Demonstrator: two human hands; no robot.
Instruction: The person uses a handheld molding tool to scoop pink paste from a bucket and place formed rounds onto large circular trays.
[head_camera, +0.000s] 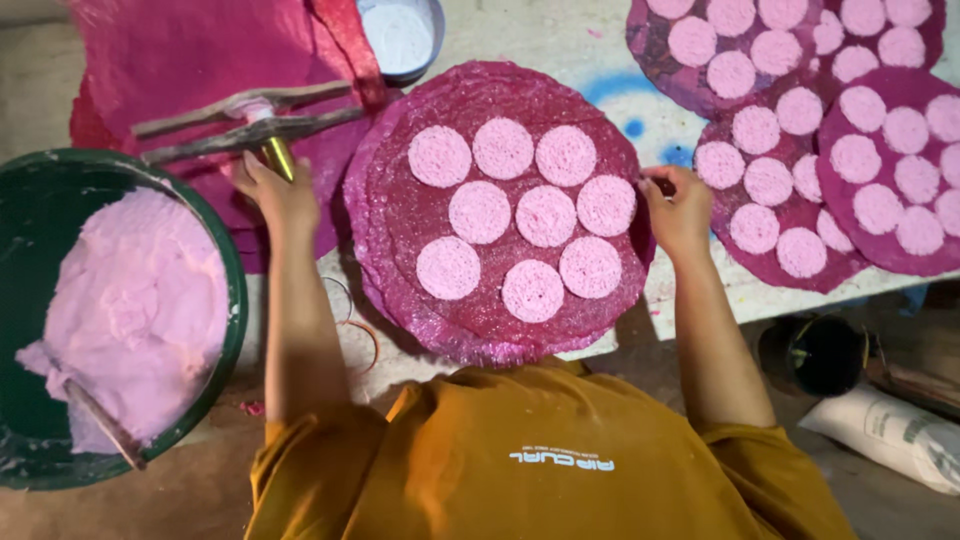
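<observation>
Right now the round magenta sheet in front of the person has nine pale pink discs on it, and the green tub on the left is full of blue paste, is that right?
Not quite. The head view shows the green tub holding pale pink paste, not blue. The rest stands: the round magenta sheet carries nine pale pink discs.

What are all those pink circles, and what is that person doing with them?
A person in an orange shirt leans over a stack of round magenta sheets dotted with nine pale pink discs. The left hand grips a brass tube on a wooden-handled tool, and the right hand pinches the sheet's edge. A green basin of pink paste sits beside them, and more dotted sheets lie on the other side.
</observation>
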